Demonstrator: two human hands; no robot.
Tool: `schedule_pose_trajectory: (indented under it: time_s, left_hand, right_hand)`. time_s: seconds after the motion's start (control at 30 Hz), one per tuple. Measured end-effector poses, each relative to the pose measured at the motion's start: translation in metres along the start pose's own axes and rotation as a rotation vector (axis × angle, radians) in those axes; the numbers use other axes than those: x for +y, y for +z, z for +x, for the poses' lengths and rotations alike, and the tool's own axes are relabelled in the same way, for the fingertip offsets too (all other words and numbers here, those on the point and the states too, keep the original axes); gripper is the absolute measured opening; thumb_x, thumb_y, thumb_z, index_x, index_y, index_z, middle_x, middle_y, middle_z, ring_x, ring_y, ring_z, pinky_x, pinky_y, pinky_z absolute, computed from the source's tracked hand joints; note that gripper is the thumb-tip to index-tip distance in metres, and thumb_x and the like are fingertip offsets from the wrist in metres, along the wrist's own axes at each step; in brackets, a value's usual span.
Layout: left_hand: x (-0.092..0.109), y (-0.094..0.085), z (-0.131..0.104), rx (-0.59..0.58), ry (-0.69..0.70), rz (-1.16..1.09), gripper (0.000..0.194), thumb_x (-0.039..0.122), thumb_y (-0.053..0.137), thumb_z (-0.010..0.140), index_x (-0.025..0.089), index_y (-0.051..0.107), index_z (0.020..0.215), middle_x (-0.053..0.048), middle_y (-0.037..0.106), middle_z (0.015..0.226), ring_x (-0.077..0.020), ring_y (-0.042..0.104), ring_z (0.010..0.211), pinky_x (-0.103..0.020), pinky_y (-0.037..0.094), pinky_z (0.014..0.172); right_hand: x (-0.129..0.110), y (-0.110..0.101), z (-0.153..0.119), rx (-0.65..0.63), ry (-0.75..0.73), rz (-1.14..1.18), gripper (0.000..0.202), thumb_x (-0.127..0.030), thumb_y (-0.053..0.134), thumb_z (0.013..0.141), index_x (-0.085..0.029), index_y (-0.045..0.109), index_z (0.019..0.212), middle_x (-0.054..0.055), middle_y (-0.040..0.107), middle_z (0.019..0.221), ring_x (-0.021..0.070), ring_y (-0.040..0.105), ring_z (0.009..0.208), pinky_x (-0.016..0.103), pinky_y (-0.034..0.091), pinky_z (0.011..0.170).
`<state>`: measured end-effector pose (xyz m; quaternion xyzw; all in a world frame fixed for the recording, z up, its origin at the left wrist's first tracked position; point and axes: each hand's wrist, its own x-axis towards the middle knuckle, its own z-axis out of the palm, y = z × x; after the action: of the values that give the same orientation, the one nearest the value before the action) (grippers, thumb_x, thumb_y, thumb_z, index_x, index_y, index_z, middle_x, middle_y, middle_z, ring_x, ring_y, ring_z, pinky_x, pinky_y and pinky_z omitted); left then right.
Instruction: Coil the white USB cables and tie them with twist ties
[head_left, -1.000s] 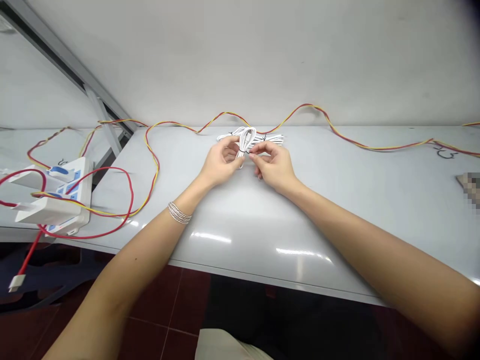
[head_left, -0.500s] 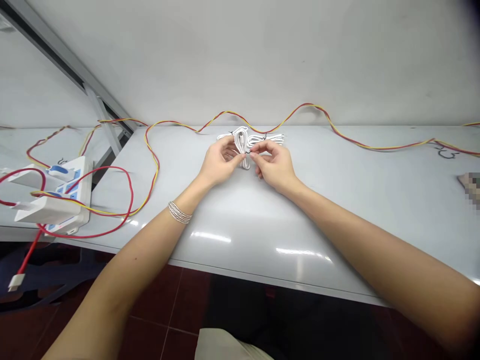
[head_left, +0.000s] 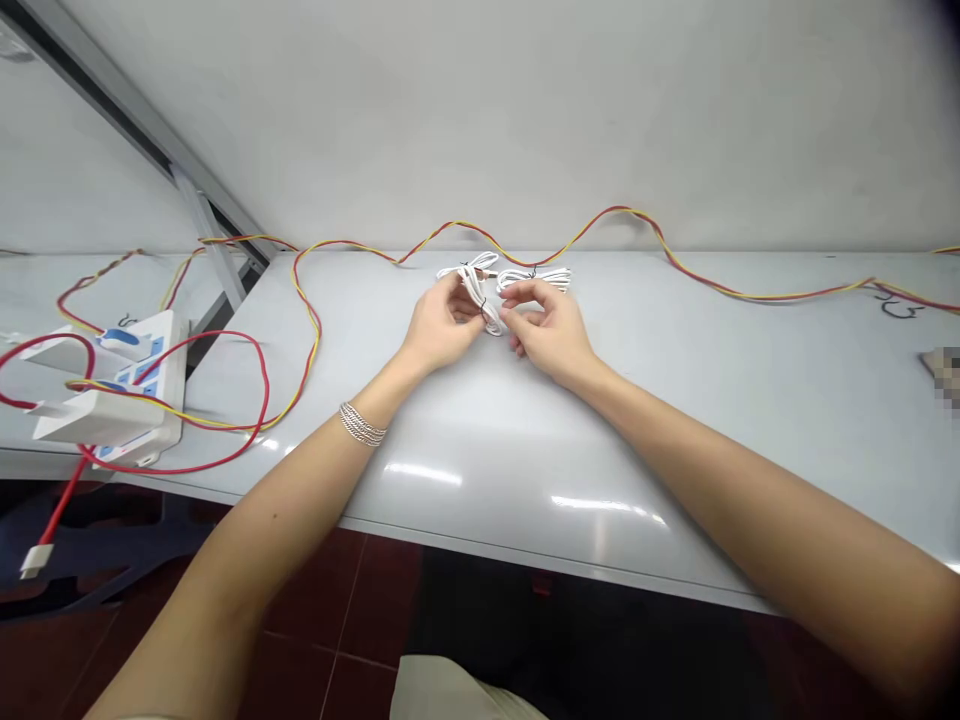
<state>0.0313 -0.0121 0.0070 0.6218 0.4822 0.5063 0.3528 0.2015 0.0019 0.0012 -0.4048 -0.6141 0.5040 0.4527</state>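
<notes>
A coiled white cable [head_left: 474,288] with a dark tie round its middle is held between the thumb and fingers of my left hand [head_left: 442,325]. Just right of it is my right hand [head_left: 551,330], thumb and index finger bent close together; whether anything thin is between them is too small to tell. Behind my right hand a second white cable bundle [head_left: 551,278], also tied in black, lies on the grey table [head_left: 487,430]. More white cable shows behind my left fingers.
At the left a white power strip [head_left: 174,375] holds white adapters with a red cable [head_left: 264,375] looping out. A twisted red and yellow wire [head_left: 619,209] runs along the table's back. Black ties [head_left: 898,308] lie far right, near a blurred object at the edge.
The coiled cable in my left hand has turned and now leans to the left at its top. The dark tie strand no longer stretches across to my right fingers.
</notes>
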Motion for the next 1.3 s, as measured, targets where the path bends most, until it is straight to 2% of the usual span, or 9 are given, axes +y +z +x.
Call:
schedule_pose_trajectory:
  time_s: [0.23, 0.33, 0.4, 0.47, 0.6, 0.8, 1.03, 1.17, 1.3]
  left_hand:
    - [-0.0023, -0.0021, 0.0041, 0.091, -0.042, -0.121, 0.052, 0.022, 0.083, 0.067, 0.016, 0.058, 0.112, -0.005, 0.070, 0.094, -0.0155, 0.069, 0.081, -0.028, 0.058, 0.075]
    - [-0.0018, -0.0034, 0.0050, 0.075, -0.046, -0.109, 0.053, 0.025, 0.083, 0.068, 0.015, 0.059, 0.114, -0.006, 0.071, 0.093, -0.0153, 0.069, 0.079, -0.028, 0.057, 0.075]
    - [-0.0012, -0.0035, 0.0049, 0.067, -0.047, -0.095, 0.049, 0.025, 0.081, 0.070, 0.015, 0.060, 0.113, -0.006, 0.071, 0.090, -0.0152, 0.069, 0.078, -0.027, 0.056, 0.074]
    - [-0.0004, -0.0031, 0.0044, 0.053, -0.042, -0.080, 0.044, 0.026, 0.079, 0.072, 0.014, 0.061, 0.111, -0.006, 0.071, 0.088, -0.0155, 0.069, 0.078, -0.027, 0.056, 0.074]
    - [0.0016, -0.0029, 0.0029, 0.017, -0.015, -0.064, 0.040, 0.026, 0.078, 0.073, 0.013, 0.061, 0.107, -0.006, 0.070, 0.088, -0.0161, 0.068, 0.080, -0.028, 0.055, 0.075]
    - [0.0025, -0.0027, 0.0018, -0.040, 0.030, -0.054, 0.049, 0.023, 0.083, 0.067, 0.017, 0.058, 0.108, -0.004, 0.069, 0.094, -0.0143, 0.067, 0.081, -0.026, 0.054, 0.076]
    - [0.0031, -0.0002, 0.0008, -0.023, 0.044, -0.020, 0.043, 0.023, 0.080, 0.071, 0.018, 0.058, 0.108, -0.005, 0.069, 0.093, -0.0148, 0.067, 0.085, -0.024, 0.052, 0.074]
    - [0.0042, 0.0002, -0.0003, -0.036, 0.030, -0.006, 0.043, 0.023, 0.078, 0.073, 0.017, 0.058, 0.111, -0.003, 0.067, 0.086, -0.0122, 0.064, 0.077, -0.022, 0.051, 0.070]
    - [0.0044, -0.0003, -0.0014, -0.048, 0.014, 0.020, 0.040, 0.023, 0.077, 0.075, 0.017, 0.058, 0.110, 0.002, 0.062, 0.074, -0.0101, 0.060, 0.065, -0.023, 0.049, 0.065]
  right_hand:
    - [0.0010, -0.0011, 0.0002, -0.094, -0.035, -0.100, 0.042, -0.032, 0.077, 0.076, -0.020, 0.065, 0.114, 0.006, 0.069, 0.113, 0.0053, 0.053, 0.050, 0.023, 0.046, 0.047]
    - [-0.0017, -0.0009, 0.0003, -0.130, -0.028, -0.115, 0.034, -0.033, 0.075, 0.077, -0.018, 0.070, 0.107, 0.003, 0.073, 0.086, 0.0087, 0.055, 0.049, 0.024, 0.046, 0.048]
    - [-0.0035, -0.0008, 0.0002, -0.142, -0.001, -0.110, 0.029, -0.034, 0.076, 0.077, -0.016, 0.072, 0.101, -0.001, 0.065, 0.062, 0.0115, 0.056, 0.048, 0.024, 0.045, 0.048]
    - [-0.0045, -0.0005, 0.0000, -0.140, 0.034, -0.074, 0.028, -0.035, 0.078, 0.076, -0.016, 0.072, 0.096, -0.003, 0.060, 0.054, 0.0127, 0.056, 0.048, 0.025, 0.046, 0.048]
    - [-0.0039, 0.0001, 0.0000, -0.110, 0.061, -0.016, 0.030, -0.039, 0.081, 0.074, -0.018, 0.068, 0.089, -0.002, 0.062, 0.059, 0.0115, 0.056, 0.047, 0.024, 0.046, 0.047]
    - [-0.0018, 0.0000, 0.0006, -0.116, 0.041, -0.047, 0.029, -0.040, 0.080, 0.075, -0.017, 0.067, 0.087, -0.003, 0.060, 0.055, 0.0122, 0.057, 0.047, 0.024, 0.046, 0.046]
    - [-0.0046, 0.0013, 0.0010, -0.077, 0.046, 0.001, 0.029, -0.039, 0.079, 0.077, -0.017, 0.065, 0.090, -0.001, 0.064, 0.065, 0.0105, 0.057, 0.046, 0.024, 0.046, 0.043]
    - [-0.0044, 0.0025, 0.0015, -0.054, 0.062, 0.011, 0.027, -0.038, 0.077, 0.081, -0.017, 0.065, 0.089, -0.001, 0.065, 0.068, 0.0096, 0.056, 0.044, 0.023, 0.045, 0.041]
    - [-0.0043, 0.0034, 0.0015, -0.038, 0.053, 0.031, 0.031, -0.043, 0.078, 0.081, -0.016, 0.064, 0.090, 0.002, 0.069, 0.079, 0.0085, 0.057, 0.044, 0.022, 0.045, 0.040]
